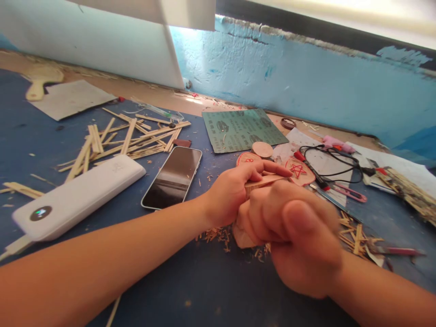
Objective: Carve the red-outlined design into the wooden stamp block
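My left hand (226, 193) is closed around a piece of pale wood (264, 182), with a finger stretched along its top. Nearer to me, my right hand (299, 236) makes a fist against the wood; whatever it grips is hidden inside the fingers. Below the hands a pale wooden surface (243, 235) shows in part, and curled wood shavings (218, 237) lie around it. Just beyond my fingers are round wooden slices, one with a red star (298, 170) and one with a red drawn mark (247, 159). A plain wooden disc (262, 149) rests behind them.
Left of my hands lie a phone (173, 178), a white power bank (81, 195) and scattered wooden sticks (126, 141). Green sandpaper (238, 131) lies near the blue wall (289, 77). To the right are black cables (335, 159), a pink cutter (350, 193) and more wood scraps (357, 238).
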Demonstrator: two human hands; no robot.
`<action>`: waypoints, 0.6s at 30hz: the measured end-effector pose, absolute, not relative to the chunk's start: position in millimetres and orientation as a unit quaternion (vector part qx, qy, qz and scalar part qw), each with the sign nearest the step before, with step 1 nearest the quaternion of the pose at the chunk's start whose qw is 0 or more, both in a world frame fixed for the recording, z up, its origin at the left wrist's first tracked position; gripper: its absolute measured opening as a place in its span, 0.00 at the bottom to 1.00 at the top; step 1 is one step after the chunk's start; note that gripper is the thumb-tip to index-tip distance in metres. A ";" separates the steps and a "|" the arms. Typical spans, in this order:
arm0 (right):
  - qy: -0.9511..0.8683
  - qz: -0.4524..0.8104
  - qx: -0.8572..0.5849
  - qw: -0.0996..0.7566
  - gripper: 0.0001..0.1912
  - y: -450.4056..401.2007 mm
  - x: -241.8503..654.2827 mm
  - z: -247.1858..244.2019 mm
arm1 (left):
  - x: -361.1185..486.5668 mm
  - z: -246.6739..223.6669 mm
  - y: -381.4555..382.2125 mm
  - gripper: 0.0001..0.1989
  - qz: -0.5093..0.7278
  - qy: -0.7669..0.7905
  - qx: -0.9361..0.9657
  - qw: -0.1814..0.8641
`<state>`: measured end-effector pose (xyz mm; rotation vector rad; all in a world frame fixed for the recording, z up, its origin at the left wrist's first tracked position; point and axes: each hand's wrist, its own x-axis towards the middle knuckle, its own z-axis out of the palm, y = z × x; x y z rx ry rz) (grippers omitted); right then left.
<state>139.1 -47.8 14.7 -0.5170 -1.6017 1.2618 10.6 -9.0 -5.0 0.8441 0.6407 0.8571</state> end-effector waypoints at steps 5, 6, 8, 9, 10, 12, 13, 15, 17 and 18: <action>-0.658 0.503 -0.206 0.521 0.28 -47.5 139.9 17.4 | 10.6 -4.9 -9.4 0.18 0.396 0.287 0.374 0.788; -0.661 0.497 -0.220 0.517 0.28 -47.6 140.6 17.7 | 10.7 -4.9 -9.3 0.18 0.394 0.289 0.374 0.788; -0.673 0.512 -0.224 0.484 0.26 -48.1 142.4 18.6 | 11.2 -4.9 -9.1 0.18 0.404 0.296 0.376 0.780; -0.672 0.517 -0.227 0.479 0.26 -48.2 143.0 18.9 | 11.5 -4.9 -9.2 0.17 0.410 0.299 0.374 0.776; -0.669 0.518 -0.230 0.481 0.27 -48.2 143.3 19.1 | 11.8 -5.0 -9.3 0.17 0.412 0.300 0.370 0.777; -0.664 0.500 -0.202 0.518 0.27 -47.7 142.6 18.9 | 12.1 -5.3 -9.7 0.18 0.404 0.300 0.361 0.785; -0.665 0.494 -0.216 0.516 0.28 -47.3 141.9 18.7 | 12.1 -5.7 -9.9 0.19 0.397 0.302 0.362 0.788; -0.668 0.494 -0.230 0.507 0.28 -46.4 140.3 18.9 | 11.7 -6.8 -10.1 0.19 0.400 0.303 0.377 0.779; -0.666 0.498 -0.223 0.509 0.29 -45.6 139.4 19.3 | 11.0 -8.2 -10.0 0.19 0.411 0.305 0.394 0.763; -0.664 0.500 -0.216 0.513 0.29 -45.3 139.2 19.3 | 10.8 -8.8 -9.8 0.19 0.413 0.306 0.399 0.760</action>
